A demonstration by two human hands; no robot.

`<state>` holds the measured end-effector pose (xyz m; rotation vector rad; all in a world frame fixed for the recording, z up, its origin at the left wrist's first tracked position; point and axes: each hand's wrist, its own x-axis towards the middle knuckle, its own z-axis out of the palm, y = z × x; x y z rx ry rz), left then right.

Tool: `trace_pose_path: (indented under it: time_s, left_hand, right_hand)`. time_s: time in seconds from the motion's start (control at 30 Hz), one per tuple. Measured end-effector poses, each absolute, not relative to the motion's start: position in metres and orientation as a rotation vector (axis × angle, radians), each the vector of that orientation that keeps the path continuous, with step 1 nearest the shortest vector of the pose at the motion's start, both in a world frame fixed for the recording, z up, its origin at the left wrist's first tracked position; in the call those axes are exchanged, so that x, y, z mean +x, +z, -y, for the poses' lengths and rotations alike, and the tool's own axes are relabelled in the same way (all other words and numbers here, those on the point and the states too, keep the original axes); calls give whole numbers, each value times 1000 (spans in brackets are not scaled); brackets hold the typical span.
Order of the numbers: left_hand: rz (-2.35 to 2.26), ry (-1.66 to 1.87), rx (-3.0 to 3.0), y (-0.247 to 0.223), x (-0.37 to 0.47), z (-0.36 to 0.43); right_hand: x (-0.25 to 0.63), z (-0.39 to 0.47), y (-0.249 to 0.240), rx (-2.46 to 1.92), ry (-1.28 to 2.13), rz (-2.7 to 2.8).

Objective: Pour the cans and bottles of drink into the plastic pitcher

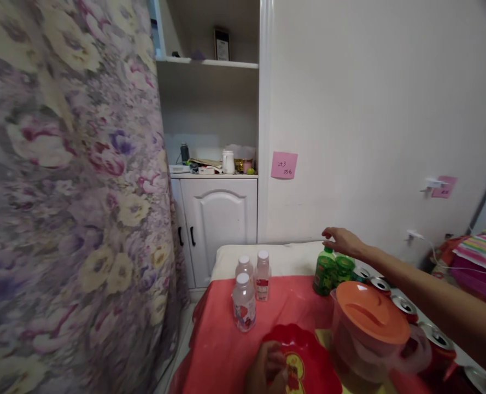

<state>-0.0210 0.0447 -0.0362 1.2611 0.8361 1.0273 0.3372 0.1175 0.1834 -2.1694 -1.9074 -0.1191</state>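
Note:
My right hand (pixel 343 241) reaches over the back right of the table, fingers bent and apart, just above a green bottle (pixel 325 273). Whether a fingertip touches its cap is hard to tell. Beside that bottle stands another green container (pixel 344 268). Low in the view, my left hand (pixel 269 369) is loosely curled with nothing visible in it, over the left rim of a red scalloped tray (pixel 316 355). To its upper left are three clear bottles with white caps: a front one (pixel 245 309), one behind it (pixel 244 266) and a slimmer one (pixel 262 279).
A clear pitcher (pixel 353 347) with an orange lid stands right of the tray. Several drink cans (pixel 404 307) line the right edge under my forearm. A red cloth (pixel 214 328) covers the table. A floral curtain (pixel 82 191) hangs left; a white cabinet (pixel 222 219) stands behind.

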Motion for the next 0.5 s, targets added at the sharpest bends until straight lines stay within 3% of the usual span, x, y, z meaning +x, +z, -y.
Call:
trace_pose_path:
  time_s: [0.23,0.5]
  left_hand:
    - [-810,1035,1247,-27,-21,-36]
    - [-866,1154,1218,-12,-30,-40]
  right_hand:
    - [211,-98,213,-1788,42,2379]
    - [84,-118,192,-1628,-64,2671]
